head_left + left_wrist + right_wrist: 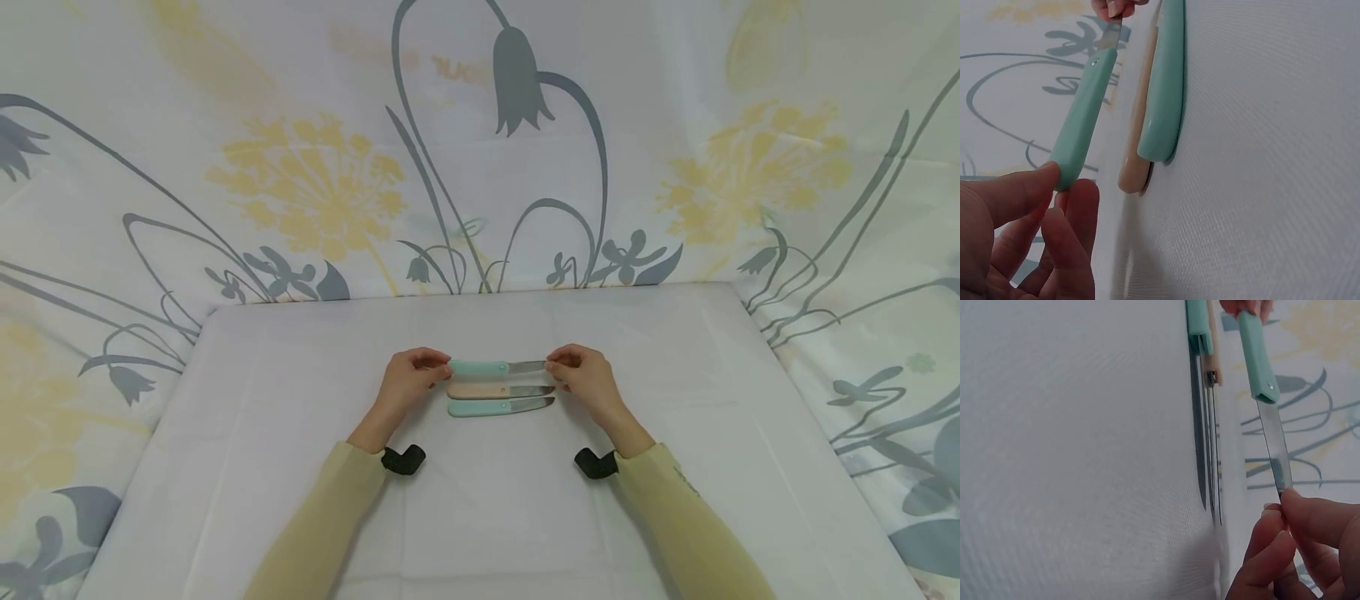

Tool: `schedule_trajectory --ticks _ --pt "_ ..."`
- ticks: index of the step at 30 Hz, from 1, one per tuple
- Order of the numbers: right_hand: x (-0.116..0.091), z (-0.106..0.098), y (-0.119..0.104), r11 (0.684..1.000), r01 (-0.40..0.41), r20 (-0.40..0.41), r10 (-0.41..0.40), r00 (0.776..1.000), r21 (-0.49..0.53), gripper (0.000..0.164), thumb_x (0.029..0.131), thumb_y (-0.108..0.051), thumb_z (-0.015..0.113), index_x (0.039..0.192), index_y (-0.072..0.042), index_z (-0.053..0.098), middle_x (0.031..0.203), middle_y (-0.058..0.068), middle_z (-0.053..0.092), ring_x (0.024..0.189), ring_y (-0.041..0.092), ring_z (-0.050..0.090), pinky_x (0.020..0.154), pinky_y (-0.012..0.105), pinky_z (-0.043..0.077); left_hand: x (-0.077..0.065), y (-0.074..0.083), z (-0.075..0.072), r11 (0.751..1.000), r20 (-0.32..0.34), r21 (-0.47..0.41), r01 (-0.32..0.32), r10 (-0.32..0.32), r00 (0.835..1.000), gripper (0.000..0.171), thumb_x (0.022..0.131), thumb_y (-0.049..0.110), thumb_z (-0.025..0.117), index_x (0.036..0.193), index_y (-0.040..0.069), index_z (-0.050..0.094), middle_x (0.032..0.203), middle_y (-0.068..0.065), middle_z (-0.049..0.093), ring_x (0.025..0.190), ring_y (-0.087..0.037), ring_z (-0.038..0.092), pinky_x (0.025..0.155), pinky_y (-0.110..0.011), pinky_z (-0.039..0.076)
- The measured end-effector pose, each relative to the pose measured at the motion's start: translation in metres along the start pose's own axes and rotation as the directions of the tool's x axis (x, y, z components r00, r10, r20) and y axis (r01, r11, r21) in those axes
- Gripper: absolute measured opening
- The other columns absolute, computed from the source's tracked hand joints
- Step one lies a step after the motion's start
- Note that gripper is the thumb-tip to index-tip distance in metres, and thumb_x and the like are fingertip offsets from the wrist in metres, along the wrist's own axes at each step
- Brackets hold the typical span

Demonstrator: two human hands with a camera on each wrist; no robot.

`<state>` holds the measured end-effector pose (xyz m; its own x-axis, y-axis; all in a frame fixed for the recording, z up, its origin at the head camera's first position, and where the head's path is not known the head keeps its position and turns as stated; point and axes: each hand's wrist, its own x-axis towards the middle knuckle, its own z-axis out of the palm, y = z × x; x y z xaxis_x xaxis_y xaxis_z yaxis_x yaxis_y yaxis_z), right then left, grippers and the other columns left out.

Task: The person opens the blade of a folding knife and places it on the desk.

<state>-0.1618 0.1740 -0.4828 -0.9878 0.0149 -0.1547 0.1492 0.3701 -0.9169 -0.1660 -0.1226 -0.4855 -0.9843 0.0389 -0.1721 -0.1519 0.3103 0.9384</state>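
Observation:
A knife (480, 367) with a mint-green handle is held between both hands, above two others. My left hand (408, 377) pinches the butt of its handle between thumb and fingers. At the other end, my right hand (590, 382) pinches the blade (1274, 437) near its tip. In the left wrist view the mint handle (1085, 115) is raised off the table. Just below it in the head view lies a knife with a beige handle (476, 390). Nearest me is a second mint-handled knife (480, 408), parallel to the beige one, blade pointing right.
A white cloth (495, 517) covers the table. Behind it and along both sides hangs a curtain (300, 183) printed with grey and yellow flowers. Black straps with camera mounts (405, 460) sit at both wrists, beside the yellow sleeves (322, 517).

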Motion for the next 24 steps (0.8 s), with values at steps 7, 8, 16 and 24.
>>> schedule_trajectory --ticks 7,8,16,24 --pt "0.003 0.0 0.004 0.997 -0.014 0.024 0.016 1.0 -0.079 0.015 0.089 -0.006 0.072 0.103 0.0 0.07 0.086 0.007 0.064 0.065 0.014 0.053 0.054 0.024 0.043 0.005 -0.006 0.004 0.996 -0.026 0.076 0.036 -0.034 0.999 0.013 0.086 0.009 0.077 0.098 0.006 0.076 0.088 -0.004 0.069 0.081 -0.018 0.062 0.077 -0.03 0.048" --pt "0.004 0.001 0.005 0.996 -0.018 0.032 0.021 0.999 -0.086 0.015 0.089 -0.006 0.073 0.103 0.0 0.07 0.086 0.007 0.065 0.066 0.014 0.052 0.054 0.024 0.043 0.005 -0.006 0.004 0.997 -0.024 0.072 0.04 -0.039 0.999 0.013 0.086 0.009 0.077 0.098 0.006 0.077 0.088 -0.005 0.07 0.08 -0.018 0.063 0.078 -0.031 0.048" --pt "0.007 0.003 0.008 0.983 -0.007 0.065 0.019 0.998 -0.181 0.013 0.09 -0.008 0.073 0.102 -0.002 0.07 0.087 0.007 0.065 0.068 0.015 0.054 0.059 0.026 0.046 0.006 -0.013 0.006 0.991 -0.023 0.119 0.054 -0.051 0.998 0.012 0.086 0.014 0.078 0.096 0.008 0.078 0.088 -0.003 0.072 0.074 -0.014 0.068 0.075 -0.031 0.052" --pt "0.005 0.002 0.009 0.978 -0.005 0.072 0.02 0.997 -0.211 0.013 0.091 -0.012 0.072 0.103 -0.004 0.073 0.091 0.007 0.068 0.075 0.017 0.057 0.065 0.029 0.048 0.006 -0.015 0.006 0.99 -0.023 0.133 0.049 -0.046 0.999 0.011 0.088 0.014 0.077 0.097 0.008 0.078 0.084 -0.002 0.072 0.072 -0.013 0.067 0.072 -0.03 0.052"
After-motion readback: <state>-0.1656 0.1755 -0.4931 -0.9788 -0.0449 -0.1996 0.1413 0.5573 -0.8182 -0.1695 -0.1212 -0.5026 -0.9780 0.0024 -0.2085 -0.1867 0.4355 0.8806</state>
